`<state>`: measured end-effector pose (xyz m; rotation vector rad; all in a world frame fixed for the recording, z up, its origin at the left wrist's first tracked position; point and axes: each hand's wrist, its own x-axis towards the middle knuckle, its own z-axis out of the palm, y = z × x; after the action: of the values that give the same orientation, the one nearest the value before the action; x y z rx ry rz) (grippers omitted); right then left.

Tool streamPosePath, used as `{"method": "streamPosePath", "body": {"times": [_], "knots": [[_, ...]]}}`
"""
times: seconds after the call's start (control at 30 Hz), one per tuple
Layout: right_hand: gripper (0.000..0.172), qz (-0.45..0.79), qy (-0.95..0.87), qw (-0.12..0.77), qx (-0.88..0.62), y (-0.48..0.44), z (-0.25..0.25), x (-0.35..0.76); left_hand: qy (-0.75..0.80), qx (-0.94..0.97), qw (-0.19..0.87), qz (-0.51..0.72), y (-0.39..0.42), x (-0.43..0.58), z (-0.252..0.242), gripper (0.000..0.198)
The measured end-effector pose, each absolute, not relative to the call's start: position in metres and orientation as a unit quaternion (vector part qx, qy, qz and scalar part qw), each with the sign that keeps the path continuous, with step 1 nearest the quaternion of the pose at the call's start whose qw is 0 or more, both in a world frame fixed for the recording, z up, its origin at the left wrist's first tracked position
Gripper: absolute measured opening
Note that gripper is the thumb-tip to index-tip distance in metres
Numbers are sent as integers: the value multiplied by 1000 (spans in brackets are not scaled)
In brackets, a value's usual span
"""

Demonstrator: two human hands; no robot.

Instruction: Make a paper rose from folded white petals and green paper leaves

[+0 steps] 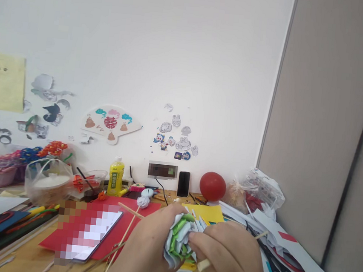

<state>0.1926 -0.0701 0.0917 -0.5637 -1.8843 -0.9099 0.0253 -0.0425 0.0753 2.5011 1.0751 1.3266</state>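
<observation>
Near centre: green-and-white paper flower [178,238] gripped by left hand [154,238] | wooden stick [204,264] apparently clasped in right hand [234,250], its fingertips pressed to the flower's right edge | near right: black scissors [270,255] laid down | left: lit phone [103,233] rested on red paper [152,210] | far left: yellow bottle [116,177] stood upright | far right: red balloon [213,186] placed by wall [231,81]

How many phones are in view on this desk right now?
2: one phone stands upright near the wall, and one phone lies on the red paper, beside the left hand. More may be hidden in the clutter.
</observation>
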Motion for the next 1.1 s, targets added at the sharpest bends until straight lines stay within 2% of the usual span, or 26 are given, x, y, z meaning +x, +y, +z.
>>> {"method": "streamPosePath", "body": {"times": [0.17, 0.33, 0.5, 0.63, 0.8, 0.93, 1.1], "knots": [[27, -373, -777, 455, -223, -70, 90, 192, 344, 835, 36, 427, -45, 26, 74, 27], [31, -395, -761, 475, -200, -62, 82, 192, 351, 839, 66, 409, -44, 27, 75, 22], [24, -402, -758, 476, -193, -61, 82, 194, 346, 832, 92, 423, -45, 27, 77, 22], [29, -421, -744, 478, -202, -62, 82, 191, 355, 834, 98, 411, -45, 26, 75, 25], [32, -384, -759, 486, -199, -63, 85, 192, 343, 830, 146, 415, -41, 26, 70, 30], [32, -323, -782, 487, -217, -66, 95, 200, 310, 822, 191, 437, -37, 26, 69, 24], [42, -290, -808, 463, -220, -69, 97, 200, 308, 827, 208, 421, -37, 25, 71, 26]]}}
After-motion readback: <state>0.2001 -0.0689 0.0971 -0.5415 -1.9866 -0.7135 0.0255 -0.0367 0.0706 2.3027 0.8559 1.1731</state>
